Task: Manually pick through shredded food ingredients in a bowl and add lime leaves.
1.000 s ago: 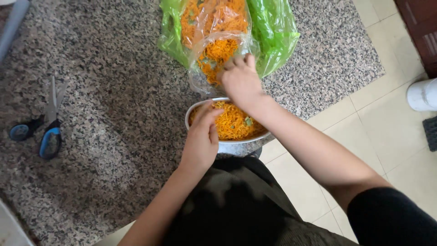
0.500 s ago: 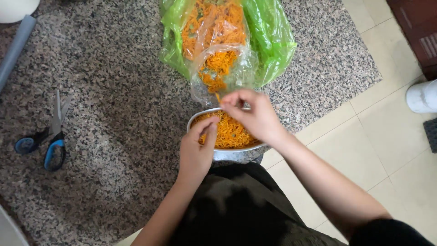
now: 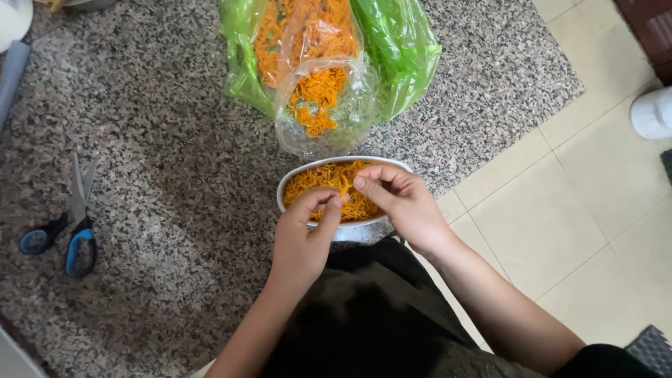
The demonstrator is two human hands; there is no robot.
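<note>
A steel bowl (image 3: 364, 229) full of thin orange fried strands sits at the edge of a speckled granite counter (image 3: 175, 161). My left hand (image 3: 302, 238) rests on the bowl's near rim, its fingertips pinching a few strands. Over the bowl's right half, my right hand (image 3: 399, 199) curls its fingers down onto the strands. Just beyond the bowl lies a clear plastic bag (image 3: 322, 105) of the same orange strands, its mouth facing the bowl, inside a green plastic bag (image 3: 399, 49).
Blue-handled scissors (image 3: 73, 224) lie on the counter at the left. A grey tube (image 3: 12, 77) and a white object (image 3: 14, 17) sit at the far left corner. Beige floor tiles (image 3: 574, 210) lie to the right, with a white container (image 3: 651, 112) at the edge.
My right hand has drawn back from the clear bag's mouth and come down over the bowl. My left hand stays at the bowl's rim.
</note>
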